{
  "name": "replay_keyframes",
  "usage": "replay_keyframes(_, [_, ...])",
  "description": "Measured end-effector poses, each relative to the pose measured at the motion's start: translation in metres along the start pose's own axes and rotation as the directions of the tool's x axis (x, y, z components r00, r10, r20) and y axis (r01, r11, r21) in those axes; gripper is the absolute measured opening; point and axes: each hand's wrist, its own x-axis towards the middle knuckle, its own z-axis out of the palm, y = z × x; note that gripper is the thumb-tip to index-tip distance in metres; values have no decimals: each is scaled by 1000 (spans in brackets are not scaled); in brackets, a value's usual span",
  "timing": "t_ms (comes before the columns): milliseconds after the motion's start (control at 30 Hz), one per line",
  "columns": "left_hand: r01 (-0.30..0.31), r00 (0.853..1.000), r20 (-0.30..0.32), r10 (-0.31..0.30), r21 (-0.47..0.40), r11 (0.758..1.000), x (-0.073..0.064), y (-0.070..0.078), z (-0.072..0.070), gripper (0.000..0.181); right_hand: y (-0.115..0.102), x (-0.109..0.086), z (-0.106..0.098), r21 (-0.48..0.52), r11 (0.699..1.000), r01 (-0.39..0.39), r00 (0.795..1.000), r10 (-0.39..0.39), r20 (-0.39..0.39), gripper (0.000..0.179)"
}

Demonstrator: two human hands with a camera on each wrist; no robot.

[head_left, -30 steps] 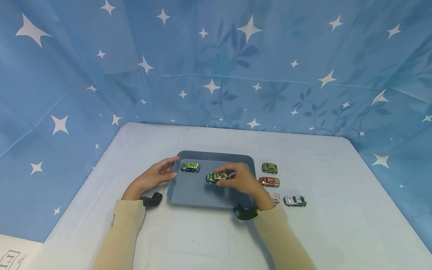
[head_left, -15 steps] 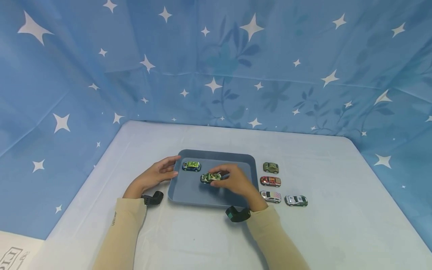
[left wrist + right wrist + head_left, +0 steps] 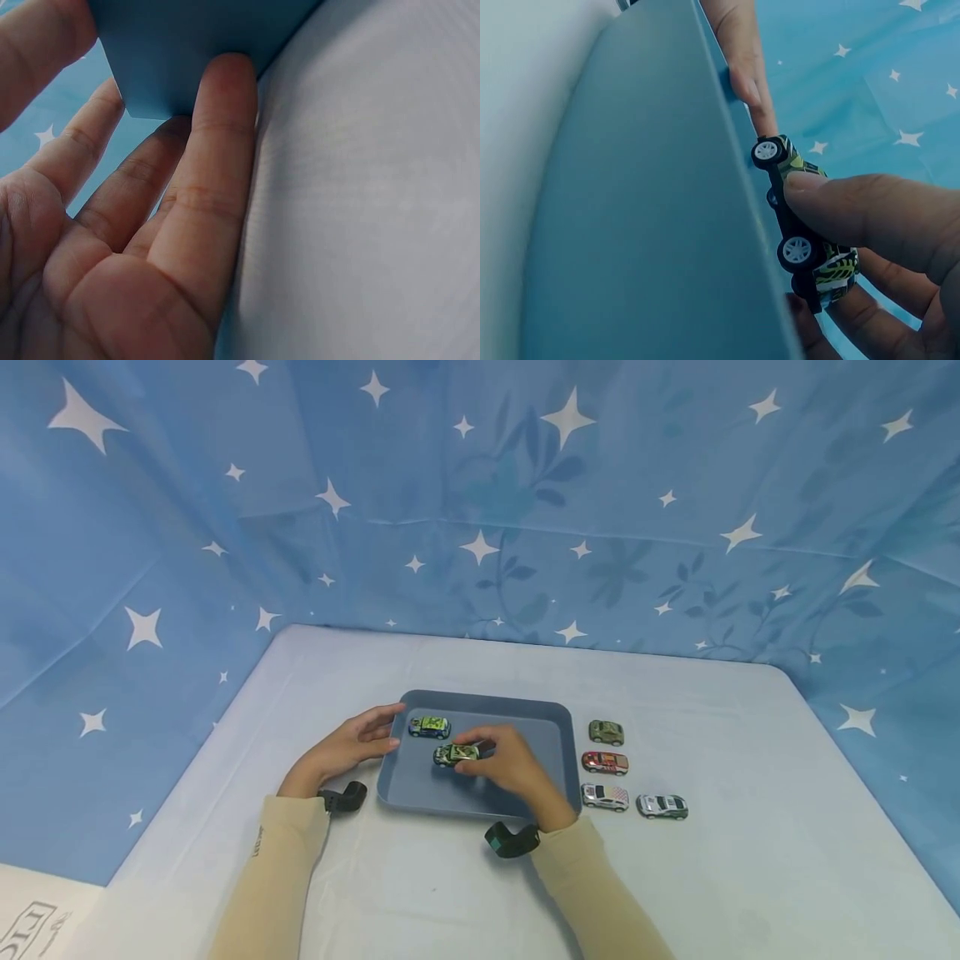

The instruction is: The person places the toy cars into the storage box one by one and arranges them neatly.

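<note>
Over the grey-blue tray (image 3: 420, 792), my right hand (image 3: 512, 768) pinches a green camouflage toy car (image 3: 446, 756) between thumb and fingers. The right wrist view shows the thumb (image 3: 840, 206) along the side of the held car (image 3: 796, 247), its wheels toward the tray wall (image 3: 652, 187). A yellow-green and blue toy car (image 3: 430, 727) stands at the tray's back left. My left hand (image 3: 337, 752) rests at the tray's left edge; in the left wrist view its nearly straight fingers (image 3: 221, 135) touch the tray's outer wall (image 3: 172, 60).
Right of the tray on the white table (image 3: 750, 760) stand a green toy car (image 3: 606, 732), a red one (image 3: 605, 763), a white-pink one (image 3: 604, 797) and a white-green one (image 3: 662, 807). A starry blue cloth (image 3: 420, 460) hangs behind.
My right hand has carried the camouflage toy car leftward over the tray, bringing it just below the yellow-green one. The white-pink car has come out from behind the right arm. The left hand stays put.
</note>
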Motion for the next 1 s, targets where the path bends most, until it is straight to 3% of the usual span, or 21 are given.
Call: replay_keyframes(1000, [-23, 999, 22, 23, 8, 1000, -1, -1, -2, 74, -11, 15, 36, -38, 999, -32, 997, 29, -77, 29])
